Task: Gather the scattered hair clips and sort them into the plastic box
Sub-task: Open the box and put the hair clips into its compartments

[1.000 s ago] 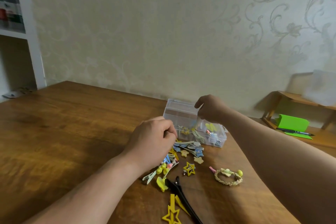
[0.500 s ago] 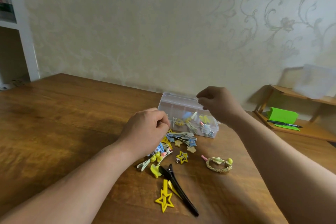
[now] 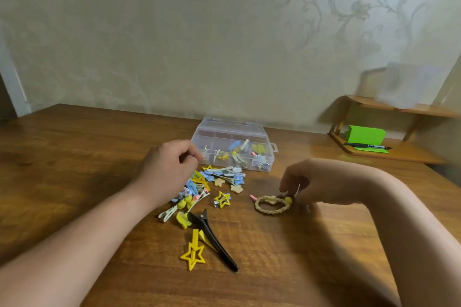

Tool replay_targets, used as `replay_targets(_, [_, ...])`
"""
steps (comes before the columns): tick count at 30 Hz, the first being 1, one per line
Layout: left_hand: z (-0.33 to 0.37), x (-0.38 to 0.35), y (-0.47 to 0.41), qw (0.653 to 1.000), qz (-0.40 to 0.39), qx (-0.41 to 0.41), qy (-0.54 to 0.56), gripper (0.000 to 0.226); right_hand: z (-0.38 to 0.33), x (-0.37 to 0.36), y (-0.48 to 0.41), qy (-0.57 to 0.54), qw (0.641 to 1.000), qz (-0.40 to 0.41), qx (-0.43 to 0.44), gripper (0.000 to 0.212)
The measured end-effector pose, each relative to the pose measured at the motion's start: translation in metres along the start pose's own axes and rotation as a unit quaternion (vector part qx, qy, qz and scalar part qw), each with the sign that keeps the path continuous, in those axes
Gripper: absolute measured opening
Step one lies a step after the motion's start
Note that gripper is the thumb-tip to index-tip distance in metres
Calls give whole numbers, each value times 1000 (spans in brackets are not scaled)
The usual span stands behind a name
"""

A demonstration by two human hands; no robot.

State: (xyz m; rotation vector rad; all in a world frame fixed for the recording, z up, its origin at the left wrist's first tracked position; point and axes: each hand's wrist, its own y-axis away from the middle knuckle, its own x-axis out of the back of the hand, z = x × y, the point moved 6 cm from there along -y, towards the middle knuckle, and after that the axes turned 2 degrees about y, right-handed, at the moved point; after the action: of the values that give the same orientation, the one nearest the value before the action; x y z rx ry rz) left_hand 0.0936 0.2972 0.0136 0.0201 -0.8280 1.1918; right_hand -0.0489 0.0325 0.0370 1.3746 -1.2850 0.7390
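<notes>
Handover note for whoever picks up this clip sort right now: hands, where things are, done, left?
Left hand: curled over the clip pile, fingers pinched; whether it holds a clip is hidden.
Right hand: fingertips on the braided hair tie, not lifted.
Plastic box: open at the table's far side, some clips sorted into compartments.
Left: the pile, small yellow star clip, black clip, large yellow star clip, hair tie.

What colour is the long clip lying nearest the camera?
Black: the long clip shows plainly in the head view, beside a yellow star clip.
</notes>
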Motion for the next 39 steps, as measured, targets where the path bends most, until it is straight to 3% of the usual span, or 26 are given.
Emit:
replay_targets(5, [-2,-3,0,1000,-4,2,14,30,-3,-4,3,-2,999,-41,18,26])
replay_targets(13, [-4,-4,0,999,-10,14,38,30,-4,-7,-1,3,998,-40,43,13])
replay_targets(16, [-5,-4,0,999,-12,11,37,28,-6,-2,3,-105,989,-33,94,10])
replay_targets(20, [-7,-1,-4,999,19,13,36,26,-19,16,-2,-305,936,24,173,16])
replay_targets(23, [-17,7,-12,996,77,38,30,25,-34,34,-22,-347,917,94,173,10])
replay_targets(31, [-40,19,-21,980,157,101,66,24,-87,74,-125,-269,922,265,80,9])
replay_targets(39, [-41,17,-21,980,158,102,62,26,-110,57,-195,-150,951,269,2,16])
